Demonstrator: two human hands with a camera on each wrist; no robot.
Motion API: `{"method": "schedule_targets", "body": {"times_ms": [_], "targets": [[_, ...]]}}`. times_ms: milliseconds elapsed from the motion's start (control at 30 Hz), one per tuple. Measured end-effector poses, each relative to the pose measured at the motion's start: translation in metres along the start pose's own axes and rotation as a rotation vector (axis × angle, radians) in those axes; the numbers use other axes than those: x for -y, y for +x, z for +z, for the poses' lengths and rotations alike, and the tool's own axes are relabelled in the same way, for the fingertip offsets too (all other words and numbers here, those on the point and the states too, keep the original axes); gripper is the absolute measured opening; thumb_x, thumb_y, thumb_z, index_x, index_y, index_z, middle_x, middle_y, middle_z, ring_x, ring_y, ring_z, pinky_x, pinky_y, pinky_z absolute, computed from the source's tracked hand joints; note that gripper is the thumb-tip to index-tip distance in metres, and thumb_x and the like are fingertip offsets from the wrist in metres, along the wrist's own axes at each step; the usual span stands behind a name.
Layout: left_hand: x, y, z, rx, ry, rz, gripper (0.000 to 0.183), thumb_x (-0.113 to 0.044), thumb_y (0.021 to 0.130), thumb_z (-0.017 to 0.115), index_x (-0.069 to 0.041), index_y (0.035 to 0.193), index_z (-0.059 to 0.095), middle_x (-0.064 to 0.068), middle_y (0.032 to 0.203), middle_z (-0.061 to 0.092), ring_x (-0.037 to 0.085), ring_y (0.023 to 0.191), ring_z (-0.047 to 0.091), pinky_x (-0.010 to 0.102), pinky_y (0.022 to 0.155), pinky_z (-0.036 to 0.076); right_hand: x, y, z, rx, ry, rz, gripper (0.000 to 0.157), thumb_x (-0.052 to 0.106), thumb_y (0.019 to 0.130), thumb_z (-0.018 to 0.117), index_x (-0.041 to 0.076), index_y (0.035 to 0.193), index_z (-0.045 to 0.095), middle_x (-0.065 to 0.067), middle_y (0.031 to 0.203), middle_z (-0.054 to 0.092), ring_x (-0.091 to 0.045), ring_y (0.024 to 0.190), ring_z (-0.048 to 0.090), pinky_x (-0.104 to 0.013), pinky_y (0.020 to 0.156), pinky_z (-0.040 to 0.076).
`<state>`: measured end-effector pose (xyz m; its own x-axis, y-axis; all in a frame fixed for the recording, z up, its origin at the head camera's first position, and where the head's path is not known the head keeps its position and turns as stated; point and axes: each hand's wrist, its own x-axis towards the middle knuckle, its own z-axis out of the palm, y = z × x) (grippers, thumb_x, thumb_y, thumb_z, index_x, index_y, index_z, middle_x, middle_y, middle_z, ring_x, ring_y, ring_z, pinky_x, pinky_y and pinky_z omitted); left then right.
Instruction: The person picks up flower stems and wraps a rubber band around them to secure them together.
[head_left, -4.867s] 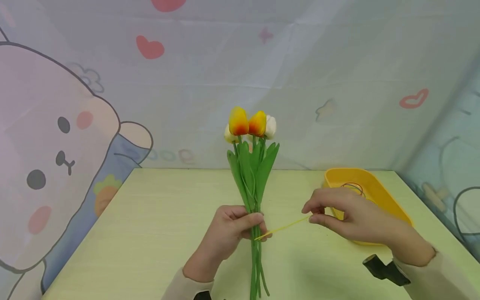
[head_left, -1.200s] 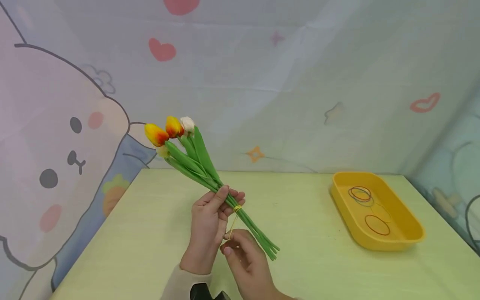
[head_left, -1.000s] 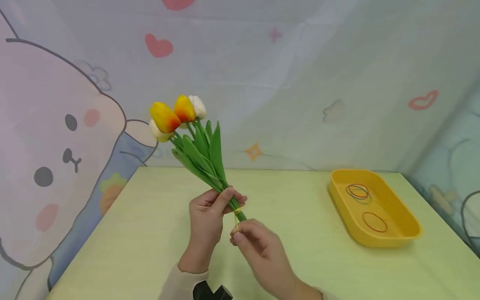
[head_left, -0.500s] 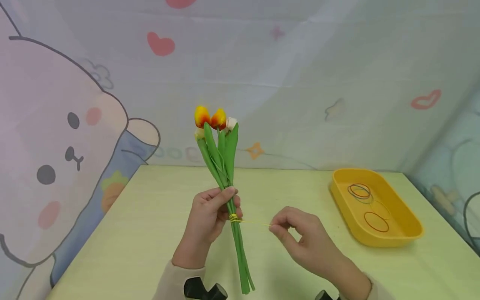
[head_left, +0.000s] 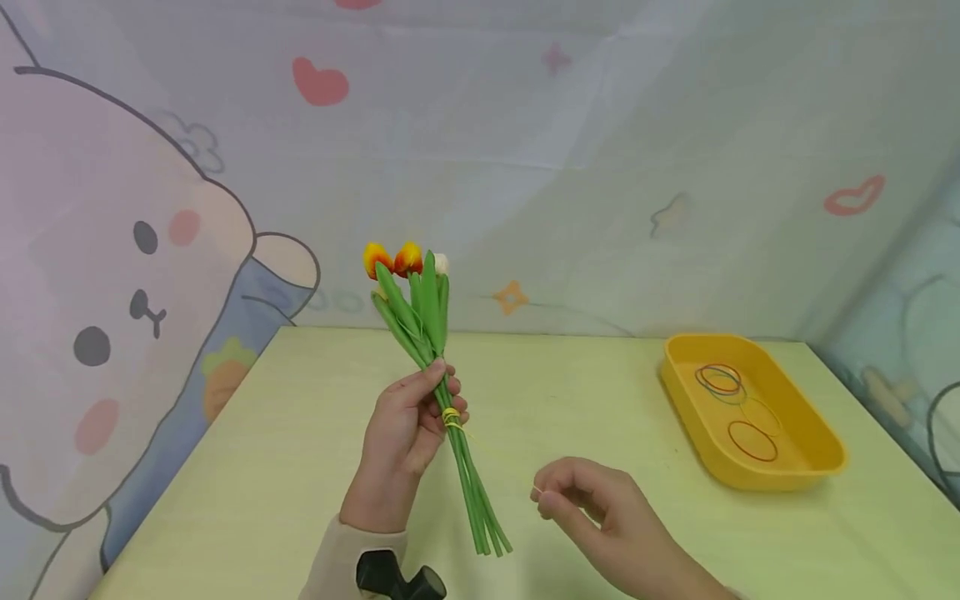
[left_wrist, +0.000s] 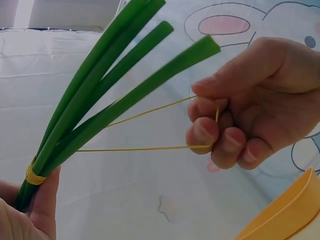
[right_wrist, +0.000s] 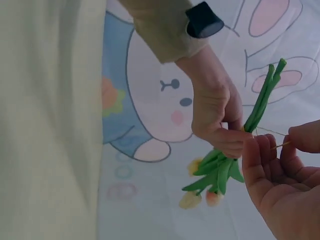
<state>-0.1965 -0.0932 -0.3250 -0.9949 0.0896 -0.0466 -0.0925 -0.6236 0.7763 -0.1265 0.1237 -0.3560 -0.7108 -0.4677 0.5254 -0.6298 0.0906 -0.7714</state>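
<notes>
A bunch of artificial tulips (head_left: 429,308), with yellow-orange and white heads, is held above the table in my left hand (head_left: 397,437). Its thumb and fingers wrap the green stems (head_left: 467,492) just below the leaves, and the stems slant down to the right. Right below that grip, a yellow rubber band (left_wrist: 35,175) is wound around the stems. Two strands of the band stretch from there to my right hand (head_left: 603,521), which pinches the loop with thumb and fingertips. In the right wrist view, part of the band is hidden behind the fingers.
A yellow tray (head_left: 806,417) stands at the table's right side, holding several loose rubber bands (head_left: 752,442) in red, yellow and blue-grey. The pale table (head_left: 300,467) ends at a printed cloth backdrop (head_left: 480,167).
Over five seconds the rubber band has gone from a stretched strand to coils around the stems. Lately the bunch tilted left, its heads dropped lower, and the right hand moved down slightly.
</notes>
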Motion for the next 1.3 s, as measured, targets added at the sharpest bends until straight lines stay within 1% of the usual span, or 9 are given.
{"method": "schedule_targets", "body": {"times_ms": [133,233,367,467,700,833,967,1167,1300], "targets": [[0.001,0.002,-0.001,-0.018,-0.022,-0.007,0.028,-0.009,0.103,0.043,-0.008,0.082,0.061,-0.001,0.066,0.063,0.008,0.055,0.063,0.022,0.06,0.056,0.0,-0.009,0.009,0.023,0.157,-0.039,0.024,-0.017,0.092,0.047,0.005,0.096,0.054,-0.009,0.091,0.053,-0.017,0.084,0.054,-0.026,0.071,0.053],[0.002,0.003,-0.001,-0.031,-0.025,-0.005,0.024,-0.009,0.103,0.044,-0.006,0.084,0.059,-0.001,0.068,0.064,0.009,0.058,0.064,0.022,0.061,0.057,0.002,-0.013,0.016,0.011,0.164,-0.055,0.025,-0.019,0.091,0.048,0.005,0.096,0.053,-0.009,0.089,0.052,-0.017,0.081,0.054,-0.027,0.068,0.054],[0.002,0.004,-0.001,-0.049,-0.031,-0.018,0.02,-0.009,0.103,0.045,-0.005,0.087,0.056,0.0,0.07,0.063,0.009,0.06,0.064,0.021,0.062,0.057,0.003,-0.014,0.02,-0.015,0.089,-0.093,0.026,-0.019,0.088,0.053,0.005,0.096,0.054,-0.008,0.088,0.054,-0.016,0.079,0.054,-0.028,0.063,0.052],[0.002,0.004,-0.001,-0.064,-0.041,-0.036,0.018,-0.009,0.102,0.045,-0.004,0.088,0.056,0.001,0.07,0.062,0.01,0.06,0.063,0.021,0.062,0.056,0.005,-0.014,0.022,-0.034,0.028,-0.085,0.027,-0.017,0.087,0.056,0.009,0.095,0.055,-0.005,0.089,0.056,-0.013,0.082,0.055,-0.026,0.065,0.052],[0.004,0.005,0.0,-0.07,-0.046,-0.042,0.017,-0.009,0.102,0.046,-0.003,0.089,0.055,0.001,0.071,0.062,0.011,0.061,0.063,0.021,0.062,0.056,0.008,-0.017,0.026,-0.076,-0.155,-0.155,0.028,-0.013,0.084,0.064,0.013,0.093,0.055,0.0,0.093,0.059,-0.011,0.086,0.056,-0.022,0.069,0.049],[0.005,0.005,0.001,-0.086,-0.052,-0.052,0.016,-0.009,0.102,0.045,-0.003,0.09,0.054,0.001,0.07,0.062,0.011,0.061,0.063,0.021,0.062,0.057,0.009,-0.019,0.029,-0.107,-0.171,-0.18,0.029,-0.012,0.083,0.065,0.013,0.093,0.056,0.0,0.095,0.06,-0.01,0.087,0.057,-0.021,0.071,0.05],[0.006,0.006,0.001,-0.096,-0.06,-0.056,0.015,-0.009,0.102,0.046,-0.003,0.09,0.054,0.001,0.07,0.063,0.01,0.062,0.063,0.021,0.062,0.056,0.008,-0.02,0.031,-0.131,-0.181,-0.2,0.022,-0.006,0.086,0.067,0.013,0.093,0.057,0.001,0.094,0.061,-0.009,0.086,0.058,-0.019,0.074,0.051],[0.007,0.006,0.001,-0.091,-0.063,-0.067,0.015,-0.01,0.102,0.047,-0.002,0.091,0.054,0.001,0.072,0.063,0.009,0.064,0.065,0.021,0.063,0.057,0.006,-0.019,0.033,-0.172,-0.19,-0.277,0.008,0.004,0.09,0.067,0.009,0.091,0.061,-0.001,0.091,0.06,-0.009,0.082,0.058,-0.019,0.071,0.05],[0.007,0.005,0.002,-0.085,-0.064,-0.09,0.016,-0.011,0.102,0.048,-0.004,0.09,0.056,0.0,0.073,0.064,0.008,0.066,0.065,0.021,0.065,0.057,0.004,-0.017,0.034,-0.191,-0.185,-0.328,0.006,0.007,0.091,0.067,0.007,0.089,0.061,-0.004,0.089,0.06,-0.01,0.08,0.057,-0.019,0.068,0.05]]}}
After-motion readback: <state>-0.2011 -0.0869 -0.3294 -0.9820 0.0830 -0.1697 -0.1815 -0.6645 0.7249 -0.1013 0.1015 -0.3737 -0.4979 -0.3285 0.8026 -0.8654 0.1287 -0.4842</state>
